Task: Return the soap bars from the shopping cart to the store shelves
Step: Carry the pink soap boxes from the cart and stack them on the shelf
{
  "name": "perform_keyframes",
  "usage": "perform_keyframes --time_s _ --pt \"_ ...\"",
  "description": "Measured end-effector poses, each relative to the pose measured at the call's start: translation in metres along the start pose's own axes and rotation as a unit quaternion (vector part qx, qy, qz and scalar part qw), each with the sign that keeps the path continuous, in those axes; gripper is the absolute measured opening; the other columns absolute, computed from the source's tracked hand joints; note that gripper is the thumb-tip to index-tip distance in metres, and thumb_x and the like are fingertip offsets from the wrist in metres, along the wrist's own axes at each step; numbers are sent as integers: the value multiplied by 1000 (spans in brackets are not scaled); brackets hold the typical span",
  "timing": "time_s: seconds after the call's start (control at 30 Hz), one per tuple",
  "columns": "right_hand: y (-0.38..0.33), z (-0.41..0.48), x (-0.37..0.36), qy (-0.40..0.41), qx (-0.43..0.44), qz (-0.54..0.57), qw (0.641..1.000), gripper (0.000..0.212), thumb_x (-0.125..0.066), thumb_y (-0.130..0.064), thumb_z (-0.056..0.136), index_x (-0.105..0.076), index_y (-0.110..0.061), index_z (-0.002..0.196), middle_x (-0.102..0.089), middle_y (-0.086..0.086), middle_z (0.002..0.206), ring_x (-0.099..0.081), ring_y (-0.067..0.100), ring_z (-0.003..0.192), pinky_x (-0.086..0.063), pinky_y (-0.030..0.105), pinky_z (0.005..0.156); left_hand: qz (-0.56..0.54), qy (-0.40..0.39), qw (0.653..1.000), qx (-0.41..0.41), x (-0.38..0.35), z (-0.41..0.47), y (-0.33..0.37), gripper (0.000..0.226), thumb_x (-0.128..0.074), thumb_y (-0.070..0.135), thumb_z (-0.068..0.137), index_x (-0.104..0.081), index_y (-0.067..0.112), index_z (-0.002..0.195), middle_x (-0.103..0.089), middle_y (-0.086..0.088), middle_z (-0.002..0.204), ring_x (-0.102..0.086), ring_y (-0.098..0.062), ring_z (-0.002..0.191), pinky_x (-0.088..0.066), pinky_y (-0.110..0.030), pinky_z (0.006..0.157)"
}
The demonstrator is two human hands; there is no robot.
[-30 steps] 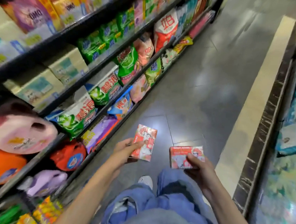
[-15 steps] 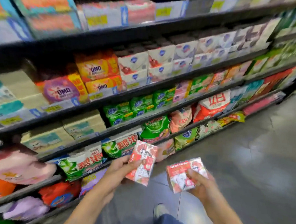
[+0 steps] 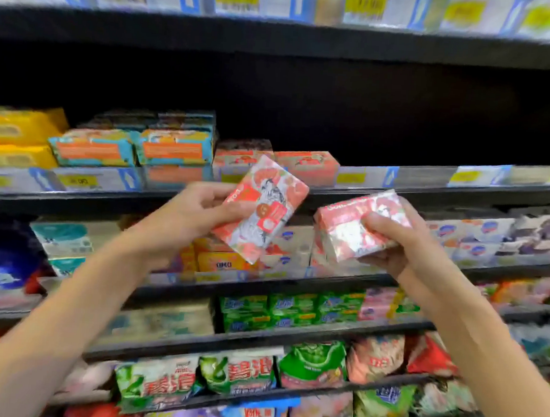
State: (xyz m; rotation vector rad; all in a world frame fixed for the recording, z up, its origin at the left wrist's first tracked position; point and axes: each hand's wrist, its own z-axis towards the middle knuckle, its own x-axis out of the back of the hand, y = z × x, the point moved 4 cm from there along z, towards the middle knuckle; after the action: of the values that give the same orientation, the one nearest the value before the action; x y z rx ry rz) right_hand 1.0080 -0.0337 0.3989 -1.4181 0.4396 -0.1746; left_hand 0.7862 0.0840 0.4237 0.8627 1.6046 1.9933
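Head view: soap bars (image 3: 264, 207) in left hand (image 3: 187, 217), right hand (image 3: 398, 246).

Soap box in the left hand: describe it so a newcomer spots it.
Look mid-frame, before the dark shelf rail. The left hand grips the soap box, red-pink, tilted diagonally, printed face showing; the matching box in the right hand lies flatter.
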Motion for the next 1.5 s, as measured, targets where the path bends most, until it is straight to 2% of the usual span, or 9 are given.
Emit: perform_keyframes --time_s 0.23,0.4,0.53,0.63,0.8,0.97,1.1,1.23,1.5 --pt "-67 85 -8 -11 84 -63 994 23 -66 -10 82 -51 -25 91 -70 -6 73 -69 10 68 -58 31 61 151 23 987 -54 46 82 69 27 -66 17 80 -57 27 103 -72 5 73 -65 -4 63 -54 -17 56" --pt "-68 151 -9 45 28 -55 997 39 -76 -12 74 -54 -19 105 -70 3 90 -70 12 74 -58 32 63 291 12 955 -61 66 142 73 39 -60 11 90 -46 27 123 -62 6 96 -60 1 75 -47 -7 65" --pt "-62 193 -21 38 -27 -81 996 36 -75 -9 74 -60 -14 106 -69 5 95 -69 14 78 -56 28 57 364 -19 930 -47 82 184 70 44 -58 14 92 -48 17 134 -55 2 126 -54 -11 111 -48 -9 75" --pt "-57 216 -34 -3 -58 -134 989 34 -71 -8 79 -60 -10 111 -68 10 107 -67 21 94 -55 33 79 374 -26 926 -34 91 204 68 43 -61 16 90 -52 18 132 -59 -1 120 -56 -9 98 -49 -9 65" --pt "-41 235 -40 -43 -96 -230 968 26 -72 -10 78 -61 -15 101 -69 12 109 -66 26 100 -51 43 94 372 -30 928 18 109 229 56 42 -59 13 91 -52 17 133 -60 -6 111 -56 -6 81 -52 -12 60" --pt "-37 241 -38 -95 -91 -257 957 33 -74 -13 76 -61 -17 106 -70 7 103 -67 20 95 -53 37 87 345 -48 935 71 117 240 45 38 -59 14 90 -55 18 127 -62 2 101 -58 -8 85 -52 -14 58" --pt "-38 241 -36 -133 -70 -333 931 24 -73 -18 78 -60 -22 98 -68 3 103 -64 17 96 -52 33 87 398 -62 913 72 117 254 47 40 -58 19 91 -52 16 131 -53 0 121 -51 -11 105 -43 -21 80" --pt "-35 238 -38 -160 -68 -381 908 16 -68 -25 83 -61 -20 97 -68 1 96 -66 12 85 -52 21 70 445 -88 888 77 116 261 43 45 -58 21 91 -49 14 135 -50 1 128 -48 -13 118 -36 -18 90" --pt "-36 237 -41 -165 -46 -433 885 18 -63 -27 87 -62 -21 104 -66 -5 93 -62 6 82 -47 16 68 498 -162 843 126 116 266 21 44 -56 25 93 -49 13 135 -54 -1 130 -51 -15 115 -38 -22 93"
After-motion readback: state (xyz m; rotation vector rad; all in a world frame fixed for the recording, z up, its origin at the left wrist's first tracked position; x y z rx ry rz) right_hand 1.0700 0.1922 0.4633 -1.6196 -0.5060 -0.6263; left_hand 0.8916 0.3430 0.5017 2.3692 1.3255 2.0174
